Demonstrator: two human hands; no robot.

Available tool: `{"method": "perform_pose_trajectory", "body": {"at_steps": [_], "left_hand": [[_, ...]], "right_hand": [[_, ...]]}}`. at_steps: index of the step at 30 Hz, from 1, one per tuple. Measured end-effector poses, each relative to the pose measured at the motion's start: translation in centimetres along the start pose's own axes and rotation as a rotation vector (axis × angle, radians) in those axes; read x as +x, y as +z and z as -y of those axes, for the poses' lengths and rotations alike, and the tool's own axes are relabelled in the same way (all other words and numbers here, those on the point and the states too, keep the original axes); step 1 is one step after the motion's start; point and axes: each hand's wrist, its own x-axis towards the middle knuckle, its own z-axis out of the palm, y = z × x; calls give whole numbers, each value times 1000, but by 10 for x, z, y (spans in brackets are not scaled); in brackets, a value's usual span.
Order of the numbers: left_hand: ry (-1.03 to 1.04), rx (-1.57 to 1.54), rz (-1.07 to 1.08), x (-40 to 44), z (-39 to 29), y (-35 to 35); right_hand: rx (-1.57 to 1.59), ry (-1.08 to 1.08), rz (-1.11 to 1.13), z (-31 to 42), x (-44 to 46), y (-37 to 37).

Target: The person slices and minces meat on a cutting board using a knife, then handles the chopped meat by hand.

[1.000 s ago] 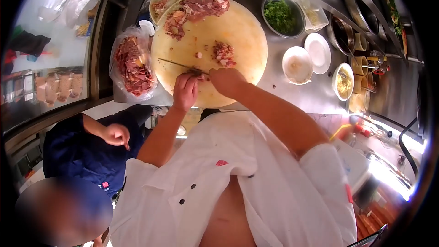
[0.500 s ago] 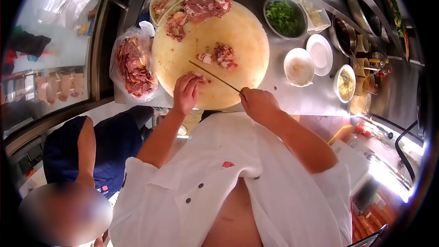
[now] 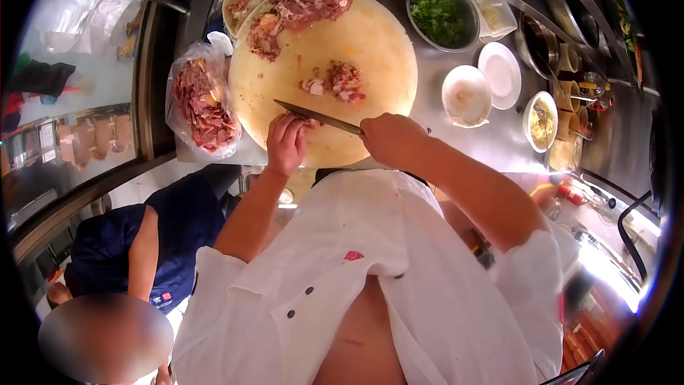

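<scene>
My right hand point(image 3: 393, 140) is wrapped round the handle of a knife point(image 3: 320, 117), whose blade reaches left over the round cutting board point(image 3: 385, 50). Under the blade, the curled fingers of my left hand point(image 3: 286, 144) press a small piece of meat point(image 3: 311, 123) to the board. The knife partly covers that piece. Just beyond the blade lies a heap of chopped meat point(image 3: 346, 83), with a few pale bits point(image 3: 312, 85) at its left. A large slab of raw meat point(image 3: 312, 6) rests along the board's far left edge.
Left of the board sits a plastic bag of sliced meat point(image 3: 205, 110). To the right are a bowl of chopped greens point(image 3: 436, 18), a stained white bowl point(image 3: 467, 96), white plates point(image 3: 500, 75) and a bowl of yellowish food point(image 3: 540, 125). Another person point(image 3: 171, 235) is at lower left.
My right hand and the knife have shifted left, and the blade now lies over the piece by my left fingertips, showing more of its flat side. My left hand keeps its hold.
</scene>
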Motion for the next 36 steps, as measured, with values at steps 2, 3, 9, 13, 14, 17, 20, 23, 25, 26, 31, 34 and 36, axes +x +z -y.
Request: {"method": "perform_pose_trajectory", "body": {"at_steps": [2,3,9,13,14,17,20,23,25,26,31,34,36], "left_hand": [[-4,1,5,3,-2,-2],[-7,-3,11,4,-3,-3],[-7,-32,25,11,-6,-6],[-60,-6,21,-1,-3,-4],[-56,1,13,-4,-1,-2],[-33,0,5,-5,-4,-3],[0,-18,19,5,-8,-6],[1,15,38,-2,-11,-12],[9,63,1,-8,-12,-11],[9,70,8,-11,-13,-11],[31,62,69,-9,-20,-25],[49,57,92,-7,-21,-30],[51,58,112,0,-21,-33]], "right_hand": [[-11,-23,16,-2,11,-4],[-17,-34,22,-2,15,-4],[-83,-114,-91,-7,26,37],[-122,-82,-83,-6,42,61],[-115,-72,-81,-3,46,63],[-116,-85,-121,-6,54,67],[-126,-87,-196,-23,60,62],[-73,-39,-243,-24,39,49],[-8,3,-276,-19,14,35],[33,20,-296,-16,1,30],[211,85,-396,-23,-30,47],[314,135,-418,-27,-44,62],[381,167,-410,-28,-52,69]]}}
